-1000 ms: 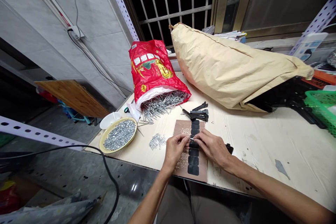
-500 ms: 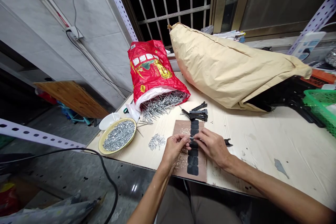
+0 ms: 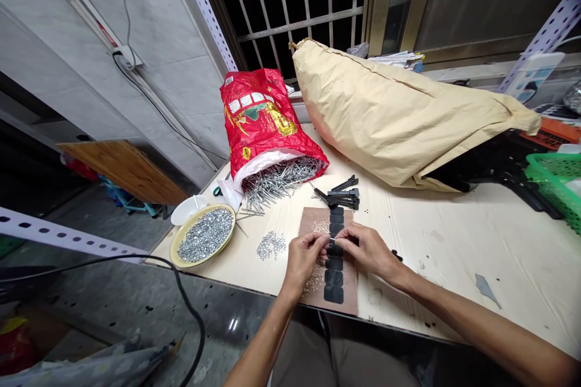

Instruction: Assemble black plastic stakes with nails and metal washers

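My left hand (image 3: 305, 259) and my right hand (image 3: 368, 249) meet over a brown board (image 3: 347, 299) at the table's near edge. A row of several black pads (image 3: 334, 279) runs down the board. Both hands pinch a small black part (image 3: 334, 248) in the middle of that row; a black end of it sticks out past my right wrist. Tiny silver bits lie on the board by my left hand. A small heap of silver nuts (image 3: 271, 244) sits just left of the board.
A yellow dish of silver nuts (image 3: 205, 234) stands at the left edge. A red bag (image 3: 262, 124) spills long nails (image 3: 276, 184). Black plastic clips (image 3: 341, 194) lie beyond the board. A big tan sack (image 3: 408, 118) lies at the back, a green basket (image 3: 556, 184) at far right.
My hands stay pinched over the pad row. My right hand has shifted slightly, so less of the black part's end shows by the wrist.
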